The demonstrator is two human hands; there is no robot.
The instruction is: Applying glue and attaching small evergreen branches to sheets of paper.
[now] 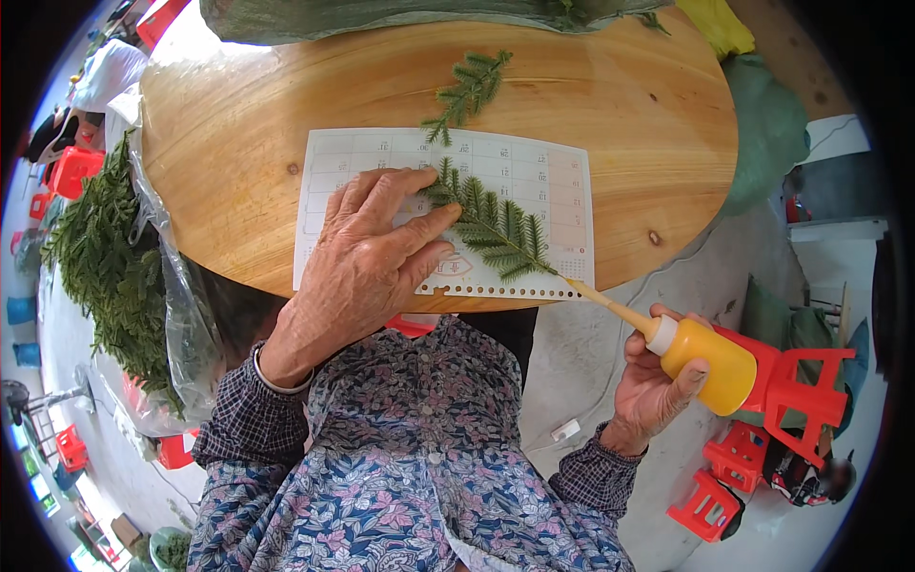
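Note:
A green conifer sprig (500,234) lies slantwise on a white calendar sheet (334,153) at the near edge of the wooden table. My left hand (367,234) is spread over the sheet, its outstretched fingertips against the sprig's upper left end. In my right hand (653,386), just off the table's edge, is a yellow squeeze bottle (710,365), tilted. Its long tan nozzle points up and left, the tip at the sprig's cut stem end. Whether liquid comes out is too small to tell. A second sprig (469,91) lies beyond, its lower end over the sheet's far edge.
The round wooden table (658,143) bears a green plastic bag (381,21) along its far edge. At the left, a clear plastic bag (181,296) holds a heap of green branches (110,272). Red stools (805,381) stand at the lower right, with a person nearby.

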